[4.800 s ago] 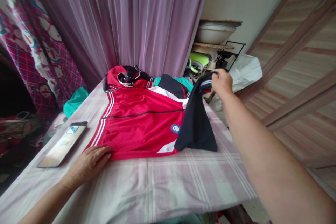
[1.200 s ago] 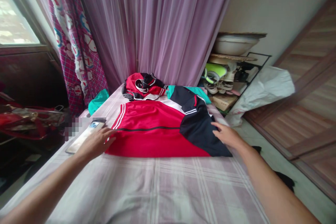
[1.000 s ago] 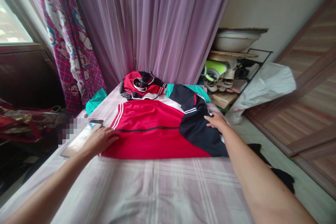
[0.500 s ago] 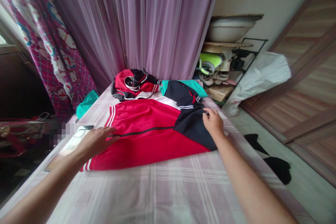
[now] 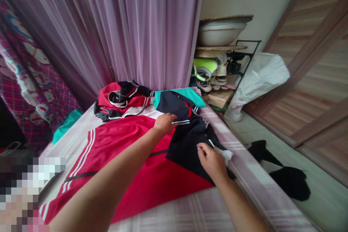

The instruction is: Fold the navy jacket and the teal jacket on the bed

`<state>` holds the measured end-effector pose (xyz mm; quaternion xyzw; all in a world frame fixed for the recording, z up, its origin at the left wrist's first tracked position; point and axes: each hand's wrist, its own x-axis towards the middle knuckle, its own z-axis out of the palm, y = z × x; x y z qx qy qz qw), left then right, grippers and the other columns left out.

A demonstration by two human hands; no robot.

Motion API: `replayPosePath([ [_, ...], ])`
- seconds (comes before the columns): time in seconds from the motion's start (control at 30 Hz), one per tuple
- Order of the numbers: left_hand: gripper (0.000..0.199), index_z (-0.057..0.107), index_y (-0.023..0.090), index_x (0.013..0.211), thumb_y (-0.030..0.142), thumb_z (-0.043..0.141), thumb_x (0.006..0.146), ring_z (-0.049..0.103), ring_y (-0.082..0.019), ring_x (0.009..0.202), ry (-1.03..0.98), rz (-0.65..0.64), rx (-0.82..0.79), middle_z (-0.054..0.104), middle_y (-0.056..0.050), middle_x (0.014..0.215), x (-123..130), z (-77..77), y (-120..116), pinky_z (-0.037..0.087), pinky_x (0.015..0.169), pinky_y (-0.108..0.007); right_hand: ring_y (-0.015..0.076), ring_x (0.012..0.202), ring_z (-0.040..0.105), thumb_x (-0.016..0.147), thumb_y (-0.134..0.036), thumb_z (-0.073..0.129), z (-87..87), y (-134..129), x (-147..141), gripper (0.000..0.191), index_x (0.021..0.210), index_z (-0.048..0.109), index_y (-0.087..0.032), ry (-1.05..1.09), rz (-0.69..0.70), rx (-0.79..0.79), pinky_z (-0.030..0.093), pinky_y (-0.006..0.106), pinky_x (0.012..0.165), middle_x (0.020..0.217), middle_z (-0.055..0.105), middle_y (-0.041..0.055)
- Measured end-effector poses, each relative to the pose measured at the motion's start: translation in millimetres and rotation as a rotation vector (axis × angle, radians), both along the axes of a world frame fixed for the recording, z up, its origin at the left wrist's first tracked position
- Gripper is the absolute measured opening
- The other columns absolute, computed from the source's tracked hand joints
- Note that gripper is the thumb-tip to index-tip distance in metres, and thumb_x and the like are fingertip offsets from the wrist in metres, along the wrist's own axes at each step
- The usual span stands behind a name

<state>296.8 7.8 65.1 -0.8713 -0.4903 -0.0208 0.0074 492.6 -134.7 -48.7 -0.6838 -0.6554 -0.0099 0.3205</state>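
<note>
A red and black zip jacket with white stripes lies spread on the bed, its black shoulder part to the right. My left hand reaches across it, fingers stretched out flat near the white panel and a striped cuff. Over the black part, close to the collar end, my right hand is closed with its fingers curled. Whether cloth is caught in those fingers is hidden. A white piece shows just beyond the right hand.
Behind the jacket lie a bundled red and black garment and a teal and black one. Teal cloth hangs at the bed's left edge. A shoe rack, a white bag and black cloth are to the right.
My left hand has moved from the jacket's striped hem to its upper part. My right hand has come nearer along the black part, its fingers now curled. The view has turned right.
</note>
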Motion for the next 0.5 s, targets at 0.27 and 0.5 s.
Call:
replayPosePath([
  [0.27, 0.028, 0.066, 0.019, 0.116, 0.031, 0.050, 0.096, 0.067, -0.027, 0.110, 0.126, -0.053, -0.051, 0.070, -0.013, 0.116, 36.8, -24.9, 40.3, 0.052, 0.093, -0.038, 0.0176, 0.074, 0.071, 0.092, -0.024, 0.044, 6.6, -4.1, -7.5, 0.027, 0.091, 0.071, -0.023, -0.021, -0.011, -0.019, 0.040, 0.027, 0.062, 0.086, 0.078, 0.0025],
  [0.5, 0.050, 0.055, 0.024, 0.131, 0.038, 0.067, 0.085, 0.064, -0.027, 0.118, 0.155, -0.096, -0.094, 0.064, -0.010, 0.131, 27.3, -27.6, 41.5, 0.052, 0.096, -0.036, 0.0167, 0.073, 0.070, 0.092, -0.024, 0.046, 7.0, -3.6, -7.8, 0.024, 0.090, 0.070, -0.024, -0.039, 0.004, -0.006, 0.039, 0.026, 0.061, 0.086, 0.078, 0.0016],
])
